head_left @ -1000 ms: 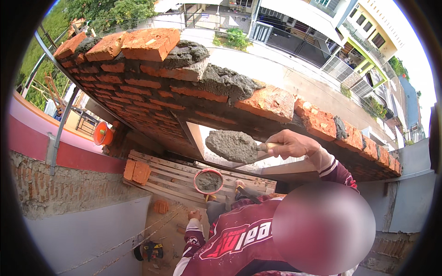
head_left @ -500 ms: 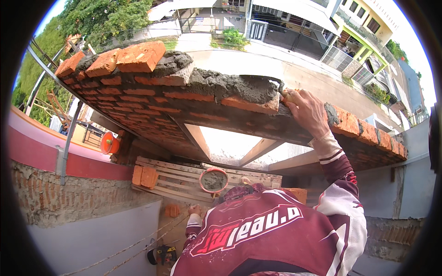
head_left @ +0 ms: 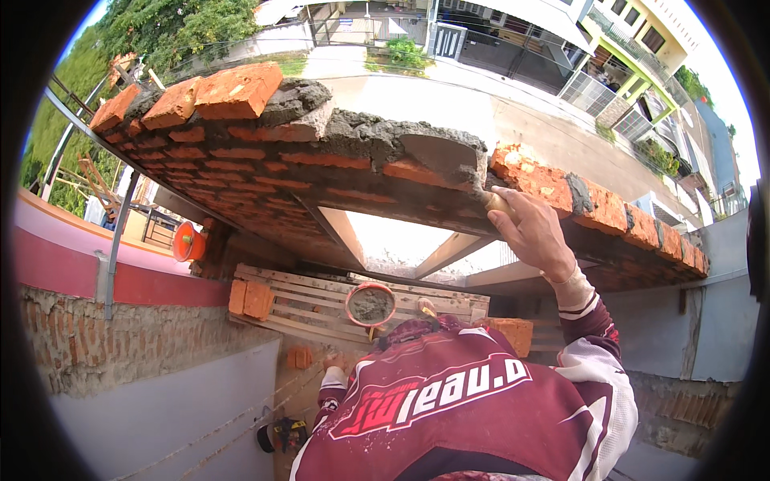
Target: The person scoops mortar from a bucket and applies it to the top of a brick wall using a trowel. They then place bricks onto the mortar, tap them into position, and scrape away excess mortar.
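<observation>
My right hand [head_left: 533, 232] is closed round the wooden handle of a trowel [head_left: 443, 152]. Its blade lies tilted against the wet mortar [head_left: 357, 132] at the near upper edge of the brick wall [head_left: 313, 164]. Just right of the blade, a laid brick [head_left: 533, 176] sits on the top course, with more bricks beyond it. Further left, several bricks [head_left: 238, 90] rest on top, beside a lump of mortar. Low beside my body is my left hand [head_left: 334, 360], away from the wall; its fingers are too small and blurred to read.
Below the wall, a bucket of mortar [head_left: 370, 306] stands by a slatted wooden platform [head_left: 309, 309]. Loose bricks [head_left: 251, 301] lie at its left end. An orange container [head_left: 188, 242] is by the left wall. Strings cross the lower left. A street runs beyond the wall.
My right hand has come down toward me with the trowel. The blade has turned from nearly edge-on over the mortar to tilted against its near edge.
</observation>
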Demonstrator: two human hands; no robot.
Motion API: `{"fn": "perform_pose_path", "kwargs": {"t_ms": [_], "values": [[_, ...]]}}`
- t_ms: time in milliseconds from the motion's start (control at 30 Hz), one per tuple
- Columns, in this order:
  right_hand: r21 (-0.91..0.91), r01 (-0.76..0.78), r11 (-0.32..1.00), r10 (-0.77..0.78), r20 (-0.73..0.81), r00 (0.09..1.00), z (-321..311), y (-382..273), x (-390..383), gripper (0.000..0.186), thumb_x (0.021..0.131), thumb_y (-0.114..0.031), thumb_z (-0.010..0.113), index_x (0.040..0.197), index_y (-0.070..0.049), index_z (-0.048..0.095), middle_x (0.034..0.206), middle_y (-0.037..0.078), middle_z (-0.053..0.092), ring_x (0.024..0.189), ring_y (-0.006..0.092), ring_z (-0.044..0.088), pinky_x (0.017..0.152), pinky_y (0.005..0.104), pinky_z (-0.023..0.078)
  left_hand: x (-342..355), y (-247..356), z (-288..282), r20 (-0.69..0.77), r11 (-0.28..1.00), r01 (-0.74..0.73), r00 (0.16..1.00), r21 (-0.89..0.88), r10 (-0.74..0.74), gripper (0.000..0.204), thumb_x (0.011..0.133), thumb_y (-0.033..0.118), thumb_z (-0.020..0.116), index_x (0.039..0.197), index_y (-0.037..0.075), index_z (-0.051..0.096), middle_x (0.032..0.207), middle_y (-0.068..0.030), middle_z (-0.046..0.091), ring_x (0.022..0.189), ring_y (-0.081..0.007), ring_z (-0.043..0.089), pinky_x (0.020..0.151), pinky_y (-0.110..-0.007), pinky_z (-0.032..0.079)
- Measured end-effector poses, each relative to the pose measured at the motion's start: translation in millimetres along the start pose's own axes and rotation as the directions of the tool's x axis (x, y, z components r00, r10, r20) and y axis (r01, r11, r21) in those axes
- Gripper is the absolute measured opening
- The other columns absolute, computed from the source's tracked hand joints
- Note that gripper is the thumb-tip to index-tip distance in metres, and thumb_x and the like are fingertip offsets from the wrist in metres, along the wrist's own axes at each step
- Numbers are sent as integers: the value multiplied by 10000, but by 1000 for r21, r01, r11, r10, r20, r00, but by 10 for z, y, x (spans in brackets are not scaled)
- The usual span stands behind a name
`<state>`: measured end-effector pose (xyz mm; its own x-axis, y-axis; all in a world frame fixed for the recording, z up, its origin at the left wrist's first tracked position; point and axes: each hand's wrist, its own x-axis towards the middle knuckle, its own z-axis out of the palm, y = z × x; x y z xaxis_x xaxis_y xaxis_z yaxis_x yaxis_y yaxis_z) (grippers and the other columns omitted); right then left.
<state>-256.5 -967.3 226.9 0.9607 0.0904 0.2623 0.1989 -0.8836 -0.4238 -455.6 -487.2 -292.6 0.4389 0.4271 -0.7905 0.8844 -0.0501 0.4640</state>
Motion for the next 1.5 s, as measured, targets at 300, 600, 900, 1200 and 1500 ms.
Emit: {"fn": "perform_pose_path", "kwargs": {"t_ms": [300, 600, 900, 1200, 1500], "values": [[304, -104, 947, 67, 130, 989, 1545, -467, -342, 486, 930, -243, 678, 1345, -31, 541, 1090, 235, 628, 920, 445, 650, 798, 509, 527, 126, 118, 110, -13, 995, -23, 1000, -101, 22, 216, 929, 226, 718, 937, 30, 627, 687, -74, 655, 504, -167, 588, 447, -335, 470], [208, -155, 966, 156, 11, 988, 1860, -98, -229, 488, 954, -268, 638, 1364, -28, 526, 1035, 223, 622, 796, 425, 664, 697, 513, 543, 178, 145, -109, 106, 998, 6, 994, -63, 1, 208, 948, 201, 688, 995, 29, 583, 693, -69, 637, 514, -162, 573, 457, -331, 476], [140, -116, 983, 58, 362, 931, 2361, 299, -874, 470, 923, -318, 650, 1316, -68, 583, 1064, 208, 660, 872, 444, 670, 762, 523, 547, 167, -778, 220, 33, 993, 65, 997, 103, -68, 316, 888, 307, 730, 993, 15, 666, 759, -89, 714, 627, -210, 668, 614, -380, 551], [-186, 92, 978, 149, 939, 311, 5020, 1023, -1453, 302, 915, -240, 572, 1107, -24, 658, 1011, 263, 702, 963, 447, 690, 827, 532, 543, -690, -750, 1375, 140, 862, 240, 933, 446, -332, 833, 848, 462, 732, 1480, 46, 382, 1476, -240, 471, 1363, -425, 464, 1111, -462, 420], [-109, 745, 659, -276, 885, 374, 8549, 1272, -1550, 195, 959, -164, 543, 1034, -48, 681, 922, 92, 728, 828, 234, 743, 626, 360, 573, -245, -794, 2045, 16, 805, 292, 937, 516, -350, 852, 876, 386, 720, 1570, 210, 258, 1611, -168, 279, 1481, -398, 290, 1116, -632, 349]]}}
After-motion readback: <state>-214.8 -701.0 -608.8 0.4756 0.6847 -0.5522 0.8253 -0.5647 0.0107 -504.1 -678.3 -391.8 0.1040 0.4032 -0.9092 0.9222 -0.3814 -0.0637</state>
